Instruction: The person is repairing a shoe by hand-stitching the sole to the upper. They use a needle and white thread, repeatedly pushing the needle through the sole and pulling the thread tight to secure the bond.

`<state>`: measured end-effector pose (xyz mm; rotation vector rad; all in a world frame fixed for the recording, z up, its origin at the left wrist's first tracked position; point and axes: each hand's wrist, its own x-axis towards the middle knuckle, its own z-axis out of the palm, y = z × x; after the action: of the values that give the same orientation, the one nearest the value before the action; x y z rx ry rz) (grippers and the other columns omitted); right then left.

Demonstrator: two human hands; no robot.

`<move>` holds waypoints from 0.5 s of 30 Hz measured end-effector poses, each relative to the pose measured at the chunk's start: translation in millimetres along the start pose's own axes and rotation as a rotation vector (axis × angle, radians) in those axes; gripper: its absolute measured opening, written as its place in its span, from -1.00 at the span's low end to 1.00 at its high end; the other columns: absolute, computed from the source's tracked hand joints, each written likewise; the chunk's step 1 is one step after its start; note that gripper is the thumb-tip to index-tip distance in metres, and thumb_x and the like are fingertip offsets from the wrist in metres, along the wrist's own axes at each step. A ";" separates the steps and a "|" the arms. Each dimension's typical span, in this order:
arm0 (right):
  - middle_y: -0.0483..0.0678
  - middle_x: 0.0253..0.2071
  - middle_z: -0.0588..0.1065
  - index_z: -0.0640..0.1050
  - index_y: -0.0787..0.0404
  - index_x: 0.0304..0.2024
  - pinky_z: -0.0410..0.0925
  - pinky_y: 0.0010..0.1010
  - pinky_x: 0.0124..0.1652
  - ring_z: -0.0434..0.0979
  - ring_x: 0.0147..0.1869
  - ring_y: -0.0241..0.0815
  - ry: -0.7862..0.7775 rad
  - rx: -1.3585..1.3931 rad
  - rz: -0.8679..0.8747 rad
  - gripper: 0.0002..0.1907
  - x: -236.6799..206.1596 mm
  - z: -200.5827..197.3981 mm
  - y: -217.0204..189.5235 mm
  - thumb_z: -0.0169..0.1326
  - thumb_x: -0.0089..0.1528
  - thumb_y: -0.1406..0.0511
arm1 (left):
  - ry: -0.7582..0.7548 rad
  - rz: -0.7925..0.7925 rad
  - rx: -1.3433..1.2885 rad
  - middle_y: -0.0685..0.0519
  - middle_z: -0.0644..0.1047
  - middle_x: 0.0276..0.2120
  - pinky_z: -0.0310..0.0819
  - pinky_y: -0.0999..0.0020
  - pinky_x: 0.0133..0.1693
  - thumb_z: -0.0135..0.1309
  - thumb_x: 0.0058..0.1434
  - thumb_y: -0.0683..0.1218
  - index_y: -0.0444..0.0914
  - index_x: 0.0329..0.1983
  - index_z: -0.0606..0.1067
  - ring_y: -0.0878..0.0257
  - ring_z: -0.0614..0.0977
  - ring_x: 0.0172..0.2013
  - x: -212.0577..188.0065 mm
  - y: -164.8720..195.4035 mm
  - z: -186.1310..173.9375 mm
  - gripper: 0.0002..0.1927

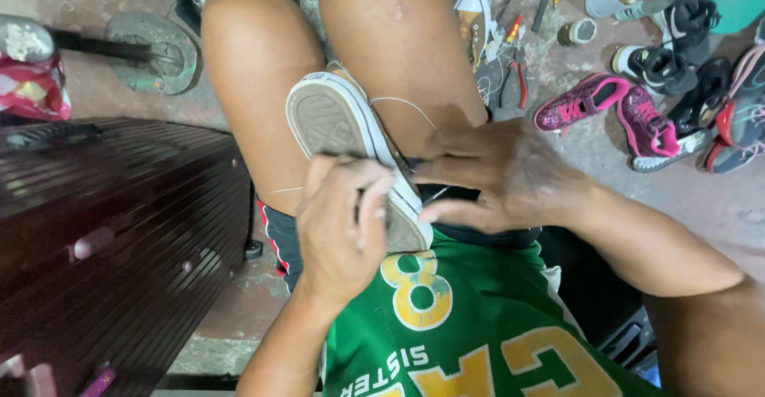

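A sneaker [335,122] with a white rubber sole lies between my thighs, sole turned up and to the left. My left hand [343,222] wraps around its heel end, fingers over the sole's edge. My right hand [498,178] presses against the shoe's upper side from the right, fingertips pinched at the seam near the sole. A thin white thread [402,102] runs from the shoe across my right thigh, and another strand trails left at the left thigh. What the right fingertips pinch is hidden.
A dark ribbed suitcase [111,238] stands close at my left. Several shoes, among them a pink pair [613,110] and black sneakers [669,54], lie on the concrete floor at the right. Pliers [519,78], small tools and another white sneaker [476,23] lie beyond my knees.
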<state>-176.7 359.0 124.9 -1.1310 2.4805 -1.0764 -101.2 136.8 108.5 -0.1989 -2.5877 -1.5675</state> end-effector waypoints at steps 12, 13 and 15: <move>-0.11 -0.39 0.66 0.59 0.13 -0.14 0.49 -0.36 -0.34 0.73 -0.32 -0.23 -0.356 0.213 0.422 -0.77 -13.8 13.5 -2.4 0.25 0.18 0.22 | 0.090 -0.487 -1.034 -0.07 0.60 -0.19 0.34 0.60 -0.50 -0.10 0.45 -0.26 -0.36 0.36 0.24 0.39 0.52 -0.49 -15.9 -30.0 -27.2 -0.58; -0.15 -0.38 0.68 0.61 0.16 -0.25 0.52 -0.41 -0.32 0.76 -0.31 -0.30 -0.347 0.345 0.375 -0.87 -18.2 6.0 -0.4 0.23 0.18 0.28 | 0.050 -0.498 -0.898 -0.08 0.63 -0.15 0.33 0.62 -0.53 -0.10 0.42 -0.27 -0.36 0.37 0.22 0.39 0.54 -0.50 -14.5 -26.9 -27.7 -0.55; -0.15 -0.36 0.67 0.60 0.16 -0.25 0.55 -0.46 -0.31 0.76 -0.30 -0.31 -0.271 0.390 0.345 -0.91 -27.3 -7.8 -0.2 0.18 0.19 0.31 | -0.036 -0.503 -0.707 -0.10 0.64 -0.07 0.41 0.61 -0.51 -0.06 0.35 -0.30 -0.36 0.38 0.21 0.39 0.59 -0.42 -11.7 -18.2 -27.9 -0.48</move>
<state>-161.5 382.8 127.8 -0.6549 2.0382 -1.1463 -92.0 103.0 103.6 0.4087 -2.0786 -2.6192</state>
